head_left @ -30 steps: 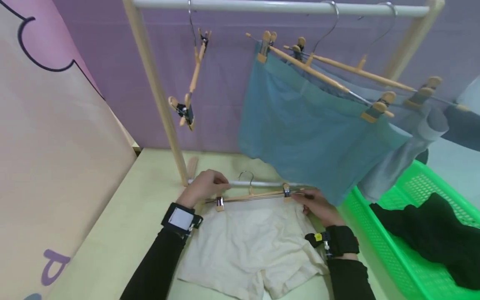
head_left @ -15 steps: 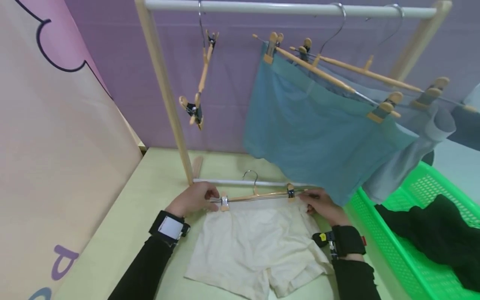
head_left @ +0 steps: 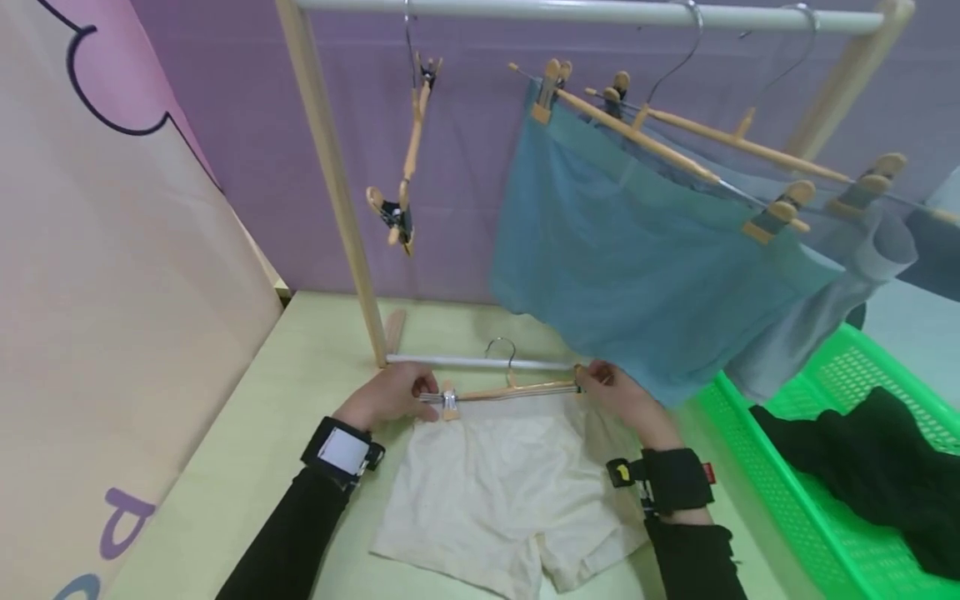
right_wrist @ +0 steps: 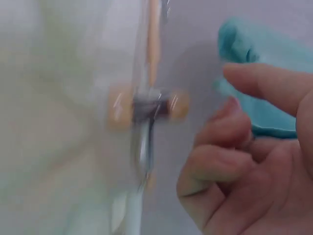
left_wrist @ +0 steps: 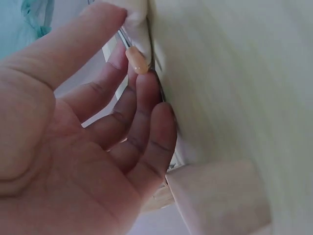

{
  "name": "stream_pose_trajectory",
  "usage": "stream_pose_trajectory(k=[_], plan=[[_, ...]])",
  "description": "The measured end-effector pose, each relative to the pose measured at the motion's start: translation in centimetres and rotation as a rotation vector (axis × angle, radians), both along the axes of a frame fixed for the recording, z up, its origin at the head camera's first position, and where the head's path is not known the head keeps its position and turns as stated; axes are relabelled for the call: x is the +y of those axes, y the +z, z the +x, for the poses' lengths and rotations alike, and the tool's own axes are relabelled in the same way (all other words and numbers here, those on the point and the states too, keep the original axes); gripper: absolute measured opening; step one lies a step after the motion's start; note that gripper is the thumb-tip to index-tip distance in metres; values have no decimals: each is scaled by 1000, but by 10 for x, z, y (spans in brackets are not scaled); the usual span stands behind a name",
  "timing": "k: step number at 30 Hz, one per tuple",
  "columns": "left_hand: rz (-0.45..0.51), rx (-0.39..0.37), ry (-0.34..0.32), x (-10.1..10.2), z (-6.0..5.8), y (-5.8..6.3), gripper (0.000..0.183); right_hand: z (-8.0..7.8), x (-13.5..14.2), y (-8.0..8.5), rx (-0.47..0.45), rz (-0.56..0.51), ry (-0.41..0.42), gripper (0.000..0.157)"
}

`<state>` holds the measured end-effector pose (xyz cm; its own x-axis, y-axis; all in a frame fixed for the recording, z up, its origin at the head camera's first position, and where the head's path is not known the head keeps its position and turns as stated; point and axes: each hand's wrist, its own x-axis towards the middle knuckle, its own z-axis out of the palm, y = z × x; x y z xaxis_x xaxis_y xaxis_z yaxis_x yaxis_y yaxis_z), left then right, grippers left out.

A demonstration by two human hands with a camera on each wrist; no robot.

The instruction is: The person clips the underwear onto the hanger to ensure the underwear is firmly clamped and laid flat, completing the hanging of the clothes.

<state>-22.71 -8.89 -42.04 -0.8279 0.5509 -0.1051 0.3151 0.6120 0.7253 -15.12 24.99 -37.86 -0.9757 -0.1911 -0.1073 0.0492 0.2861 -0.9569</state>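
Cream shorts [head_left: 502, 492] lie flat on the table, their waistband under a wooden clip hanger [head_left: 517, 391] with metal rods. My left hand [head_left: 390, 393] pinches the waistband's left corner beside the left clip [head_left: 449, 402]. In the left wrist view, the thumb is on cream cloth and the other fingers curl behind the hanger's end cap [left_wrist: 137, 60]. My right hand [head_left: 626, 400] is just beside the right clip [right_wrist: 149, 106]. The right wrist view shows its thumb and bent fingers apart, with a gap to the clip and nothing between them.
A rack with a white top rail [head_left: 585, 15] stands behind. From it hang an empty clip hanger [head_left: 412, 150], blue shorts [head_left: 622, 242] and grey garments [head_left: 780, 325] behind them. At right is a green basket [head_left: 795, 500] holding black cloth [head_left: 870, 467].
My left hand moved from above the left clip down to the waistband corner. My right hand let go of the right corner and moved left and up to the right clip.
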Motion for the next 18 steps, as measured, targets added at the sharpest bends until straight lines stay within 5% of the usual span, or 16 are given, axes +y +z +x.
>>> stream_pose_trajectory(k=[2, 10, 14, 18], plan=[[-15, 6, -1, 0, -1, 1, 28, -5, -20, 4, 101, 335, -37, 22], [3, -33, 5, -1, -6, 1, 27, -37, -107, 4, 165, 438, 190, 34], [9, -37, -7, -2, -8, -1, 24, -48, -142, -5, 187, 541, 192, 36], [17, -10, -46, -2, -10, -3, 22, -53, -158, -21, 280, 619, 203, 22]])
